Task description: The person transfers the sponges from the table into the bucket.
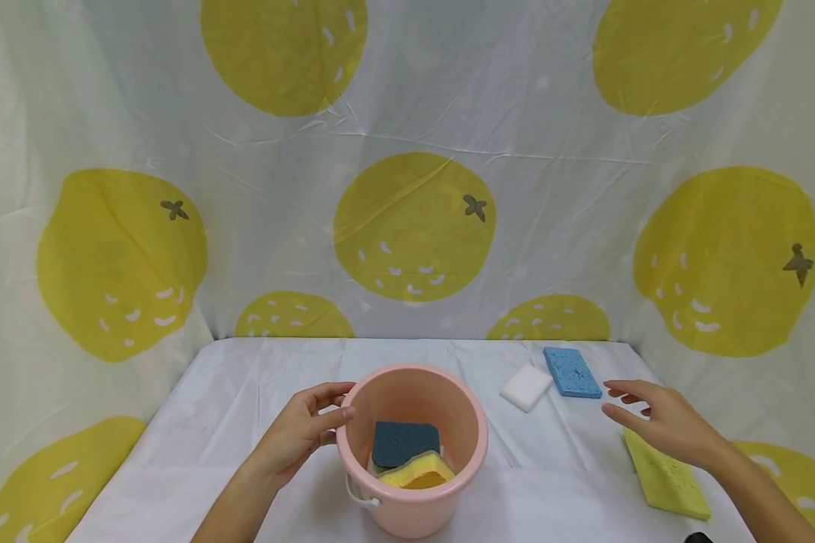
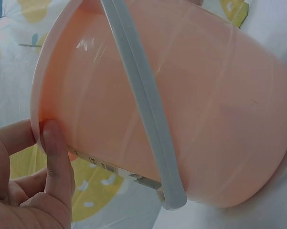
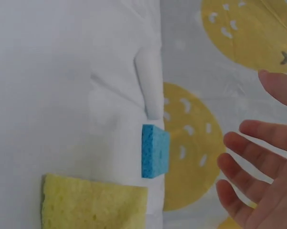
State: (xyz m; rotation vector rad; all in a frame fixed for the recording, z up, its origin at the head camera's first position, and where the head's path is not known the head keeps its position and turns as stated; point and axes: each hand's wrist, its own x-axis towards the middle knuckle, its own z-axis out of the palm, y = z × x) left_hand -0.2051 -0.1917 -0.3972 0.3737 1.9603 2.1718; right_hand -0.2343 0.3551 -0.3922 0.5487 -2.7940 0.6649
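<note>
A pink bucket (image 1: 414, 516) stands upright on the white-covered table, with a dark green scouring pad (image 1: 405, 441) and a yellow sponge (image 1: 417, 473) inside. My left hand (image 1: 302, 430) pinches its rim on the left side; in the left wrist view the thumb and fingers (image 2: 52, 138) straddle the lip. The bucket's pale handle (image 2: 143, 100) hangs down along the wall. My right hand (image 1: 665, 418) holds nothing, its fingers loosely extended above the table at the right. Near those fingertips lies a blue sponge (image 1: 573, 373), while a flat yellow sponge (image 1: 668, 483) lies partly hidden below the hand.
A white sponge (image 1: 526, 387) lies left of the blue one, between it and the bucket. Behind the table and along both sides hangs a pale curtain (image 1: 421, 128) printed with yellow fruit. A small black object (image 1: 698, 538) shows at the bottom edge.
</note>
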